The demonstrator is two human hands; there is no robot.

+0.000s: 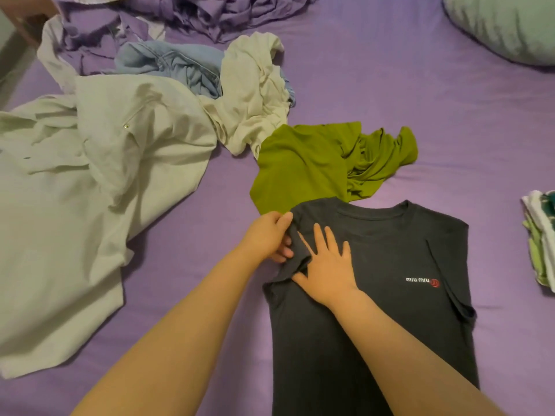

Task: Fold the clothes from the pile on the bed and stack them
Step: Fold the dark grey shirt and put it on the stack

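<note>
Dark T-shirt (390,295) lies flat on the purple bed (450,130). Left hand (265,235) pinches its folded sleeve with curled fingers (283,252). Right hand (327,265) presses down flat, fingers spread. Green shirt (315,166) sits just behind.

One piece of lettering can be read: small white letters spelling "miu miu" (417,279), followed by a small round red mark, printed on the chest of the dark navy cotton T-shirt (390,295) that lies flat on the purple bedsheet. The print sits to the right of the right hand (327,271), which rests flat on the same shirt. No other garment carries legible text.
</note>
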